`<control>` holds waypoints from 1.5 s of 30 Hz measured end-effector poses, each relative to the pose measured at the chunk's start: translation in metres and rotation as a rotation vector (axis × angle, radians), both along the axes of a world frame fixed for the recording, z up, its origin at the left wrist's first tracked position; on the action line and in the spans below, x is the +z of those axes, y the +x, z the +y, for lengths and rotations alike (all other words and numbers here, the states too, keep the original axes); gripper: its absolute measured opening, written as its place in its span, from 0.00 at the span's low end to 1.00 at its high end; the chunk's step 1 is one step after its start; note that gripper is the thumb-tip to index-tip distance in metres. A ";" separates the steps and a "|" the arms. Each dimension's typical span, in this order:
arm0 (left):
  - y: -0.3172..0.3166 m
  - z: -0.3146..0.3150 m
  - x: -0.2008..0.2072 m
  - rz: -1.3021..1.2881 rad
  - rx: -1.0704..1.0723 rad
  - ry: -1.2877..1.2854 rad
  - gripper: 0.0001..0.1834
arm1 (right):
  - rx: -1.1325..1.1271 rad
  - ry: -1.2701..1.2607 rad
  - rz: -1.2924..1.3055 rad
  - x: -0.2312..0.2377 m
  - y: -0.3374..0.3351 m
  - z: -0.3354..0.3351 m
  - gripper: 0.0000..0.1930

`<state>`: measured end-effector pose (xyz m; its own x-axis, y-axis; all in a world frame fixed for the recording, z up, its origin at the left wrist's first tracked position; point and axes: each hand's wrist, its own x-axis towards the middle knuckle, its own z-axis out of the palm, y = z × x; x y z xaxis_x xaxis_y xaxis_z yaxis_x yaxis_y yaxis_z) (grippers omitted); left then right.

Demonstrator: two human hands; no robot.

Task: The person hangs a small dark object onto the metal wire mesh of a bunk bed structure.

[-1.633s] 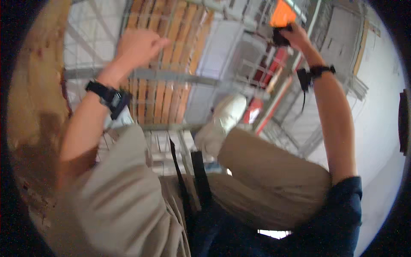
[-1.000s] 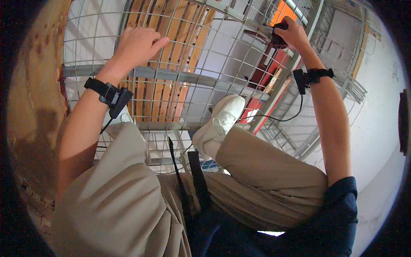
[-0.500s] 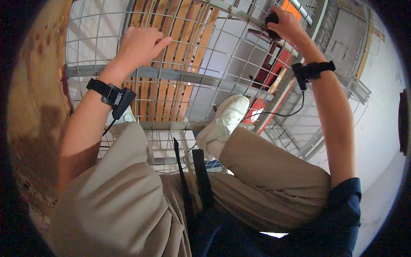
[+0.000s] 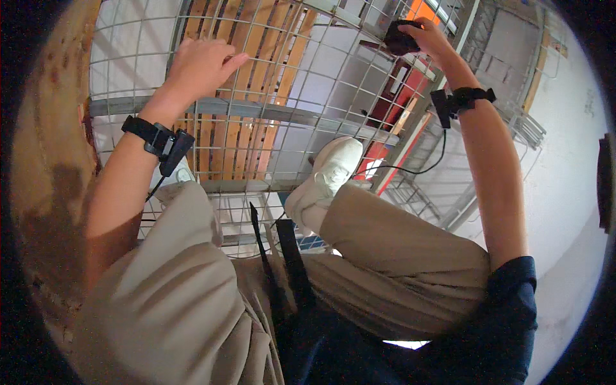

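In my right hand (image 4: 428, 40), closed near the top of the view, is a small black blocky object (image 4: 402, 38). Its exact kind cannot be made out. The thumb and fingers press against its right side, over the wire mesh (image 4: 324, 77). My left hand (image 4: 204, 66) is back-up above the mesh at the upper left. Its thumb stands apart and its fingers bend away, tips hidden. No object shows in it, and whether it touches the wires is unclear. Each wrist wears a black strap with a small black device, the left one (image 4: 173, 153) and the right one (image 4: 443, 108).
Under the mesh lie wooden slats (image 4: 239, 138). A grey metal bar (image 4: 256, 111) crosses the mesh. My white shoe (image 4: 339, 165) stands on it. A brown board (image 4: 54, 147) flanks the left side, a white wall (image 4: 564, 147) the right. A black cable (image 4: 420, 172) hangs from my right wrist device.
The whole view has shifted slightly, so everything sits a little further left. The black object in my right hand has turned and shows more of its face. My left hand keeps its pose.
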<state>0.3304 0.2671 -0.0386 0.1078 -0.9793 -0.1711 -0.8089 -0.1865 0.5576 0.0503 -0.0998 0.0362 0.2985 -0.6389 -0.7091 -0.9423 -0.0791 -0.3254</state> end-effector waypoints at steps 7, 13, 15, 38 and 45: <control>0.001 -0.006 0.006 0.000 -0.017 0.019 0.24 | 0.150 -0.015 -0.232 0.003 -0.008 0.002 0.21; 0.003 -0.006 0.007 -0.027 -0.002 0.075 0.25 | 0.044 0.236 -0.280 0.010 -0.032 -0.006 0.21; 0.001 -0.010 0.007 -0.023 -0.017 0.113 0.25 | 0.129 0.213 -0.273 0.008 -0.036 -0.010 0.21; 0.002 -0.003 0.010 -0.047 -0.001 0.075 0.25 | 0.798 -0.010 -0.174 0.035 0.055 0.062 0.24; 0.001 -0.006 0.007 -0.020 -0.024 0.027 0.24 | 0.768 -0.402 -0.105 0.029 0.107 0.060 0.25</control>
<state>0.3313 0.2608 -0.0320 0.0878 -0.9768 -0.1953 -0.8243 -0.1813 0.5364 0.1576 -0.0400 0.0656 0.8004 -0.4300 -0.4177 -0.5478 -0.8076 -0.2185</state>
